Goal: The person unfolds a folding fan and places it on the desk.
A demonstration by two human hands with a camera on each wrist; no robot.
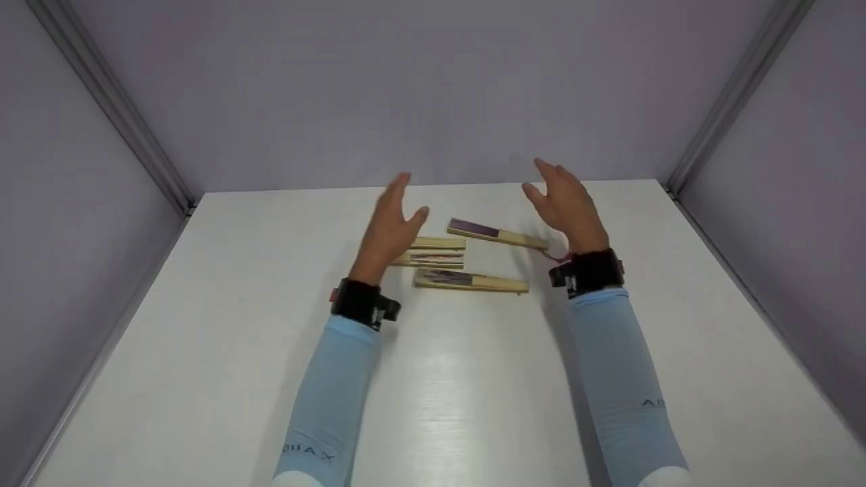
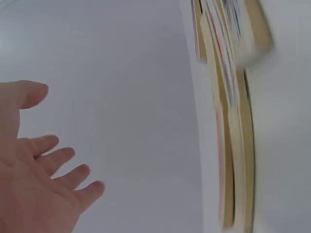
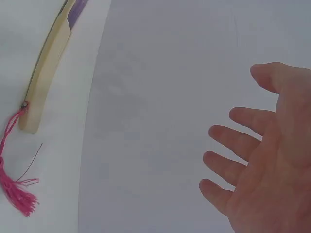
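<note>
Both hands, left hand (image 1: 391,226) and right hand (image 1: 567,205), hover spread and empty above folded bamboo fans (image 1: 471,280); only the right wrist view shows one fan's pink tassel (image 3: 17,190).

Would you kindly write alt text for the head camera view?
Two open hands, left hand and right hand, hover above folded fans lying on a white table, holding nothing. Both arms wear light blue sleeves and black wristbands.
</note>
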